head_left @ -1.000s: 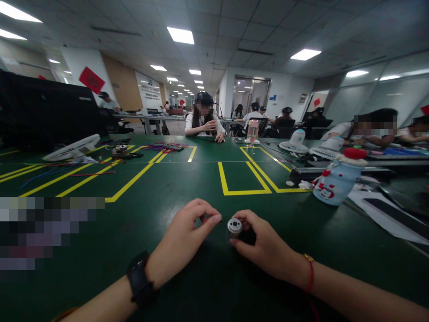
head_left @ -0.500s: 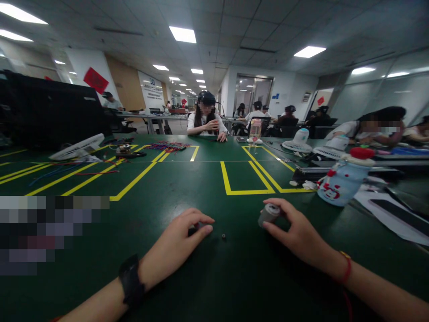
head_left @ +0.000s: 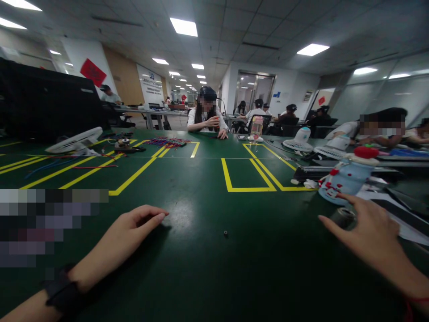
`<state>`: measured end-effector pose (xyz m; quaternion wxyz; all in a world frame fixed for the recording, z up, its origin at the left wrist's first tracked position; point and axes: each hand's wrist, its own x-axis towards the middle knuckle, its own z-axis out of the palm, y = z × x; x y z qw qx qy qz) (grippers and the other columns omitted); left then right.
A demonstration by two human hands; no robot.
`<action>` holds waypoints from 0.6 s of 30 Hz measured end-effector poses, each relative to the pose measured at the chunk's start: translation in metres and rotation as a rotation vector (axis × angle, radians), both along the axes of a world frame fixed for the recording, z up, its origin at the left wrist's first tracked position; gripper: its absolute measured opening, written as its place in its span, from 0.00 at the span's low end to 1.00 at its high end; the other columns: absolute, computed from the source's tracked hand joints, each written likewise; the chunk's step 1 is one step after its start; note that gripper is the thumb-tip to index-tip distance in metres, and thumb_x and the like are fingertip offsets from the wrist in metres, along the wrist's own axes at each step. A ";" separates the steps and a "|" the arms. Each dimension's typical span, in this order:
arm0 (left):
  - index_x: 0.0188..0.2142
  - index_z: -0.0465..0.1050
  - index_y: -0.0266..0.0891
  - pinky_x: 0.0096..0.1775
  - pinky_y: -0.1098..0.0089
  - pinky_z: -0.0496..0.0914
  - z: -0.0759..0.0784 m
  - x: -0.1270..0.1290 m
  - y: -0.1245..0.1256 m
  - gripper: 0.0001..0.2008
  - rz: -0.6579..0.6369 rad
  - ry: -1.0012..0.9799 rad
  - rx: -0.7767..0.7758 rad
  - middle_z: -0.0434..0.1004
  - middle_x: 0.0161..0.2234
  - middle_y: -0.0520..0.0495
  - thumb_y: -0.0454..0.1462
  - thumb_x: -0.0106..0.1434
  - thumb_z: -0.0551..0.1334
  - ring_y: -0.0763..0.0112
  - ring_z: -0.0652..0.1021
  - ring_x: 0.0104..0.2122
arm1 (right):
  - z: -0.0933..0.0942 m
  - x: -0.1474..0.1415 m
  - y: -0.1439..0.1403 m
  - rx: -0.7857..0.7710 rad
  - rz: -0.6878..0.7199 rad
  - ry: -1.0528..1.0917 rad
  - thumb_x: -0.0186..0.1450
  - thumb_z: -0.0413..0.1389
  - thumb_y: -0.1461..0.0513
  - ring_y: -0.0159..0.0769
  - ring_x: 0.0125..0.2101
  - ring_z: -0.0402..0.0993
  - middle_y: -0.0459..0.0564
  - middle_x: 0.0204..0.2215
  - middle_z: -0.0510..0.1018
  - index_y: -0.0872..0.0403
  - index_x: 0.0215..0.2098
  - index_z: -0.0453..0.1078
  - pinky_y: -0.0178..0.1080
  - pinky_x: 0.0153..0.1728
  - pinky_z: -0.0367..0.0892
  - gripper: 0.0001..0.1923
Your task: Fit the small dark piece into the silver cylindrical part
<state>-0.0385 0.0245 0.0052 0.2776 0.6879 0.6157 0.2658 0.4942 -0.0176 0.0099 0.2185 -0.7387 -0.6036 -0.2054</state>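
My right hand (head_left: 372, 235) is low over the green table (head_left: 201, 268) at the right. A small grey metal cylinder (head_left: 344, 216) sits upright between its thumb and forefinger, half hidden by the hand; the other fingers are spread. My left hand (head_left: 129, 232) lies palm down on the table at the left with its fingers stretched out, and I see nothing in it. It wears a black wristband (head_left: 62, 290). A tiny black ring-shaped part (head_left: 225, 233) lies alone on the table between the two hands.
A white and blue bottle with a red cap (head_left: 345, 179) lies just beyond my right hand, beside papers (head_left: 402, 219). Yellow tape lines (head_left: 250, 189) mark boxes further out. A white fan (head_left: 75, 141) and loose wires (head_left: 167, 143) lie at the far left. Other people sit around the table.
My right hand has carried the cylinder from the middle out to the right. My left hand has slid left and flattened. The tiny black part now lies uncovered between them.
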 end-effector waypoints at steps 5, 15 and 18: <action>0.42 0.76 0.46 0.47 0.59 0.69 0.006 0.011 -0.005 0.18 -0.033 -0.006 0.014 0.79 0.43 0.48 0.53 0.62 0.56 0.56 0.77 0.44 | 0.010 -0.127 0.002 -0.246 0.698 0.070 0.64 0.53 0.53 0.43 0.51 0.65 0.52 0.51 0.70 0.47 0.55 0.64 0.50 0.51 0.60 0.21; 0.41 0.76 0.48 0.46 0.61 0.69 0.007 0.006 -0.007 0.16 -0.082 0.009 0.007 0.79 0.43 0.50 0.51 0.63 0.57 0.59 0.77 0.44 | 0.021 -0.172 0.018 -0.360 0.820 0.229 0.65 0.51 0.60 0.35 0.37 0.68 0.49 0.36 0.74 0.52 0.37 0.70 0.40 0.39 0.64 0.07; 0.42 0.76 0.47 0.46 0.61 0.69 0.006 0.006 -0.006 0.16 -0.090 0.000 0.017 0.79 0.43 0.49 0.51 0.64 0.56 0.59 0.77 0.44 | 0.040 -0.114 0.018 -0.199 0.630 0.141 0.63 0.52 0.58 0.36 0.36 0.69 0.50 0.35 0.74 0.52 0.35 0.70 0.41 0.39 0.64 0.08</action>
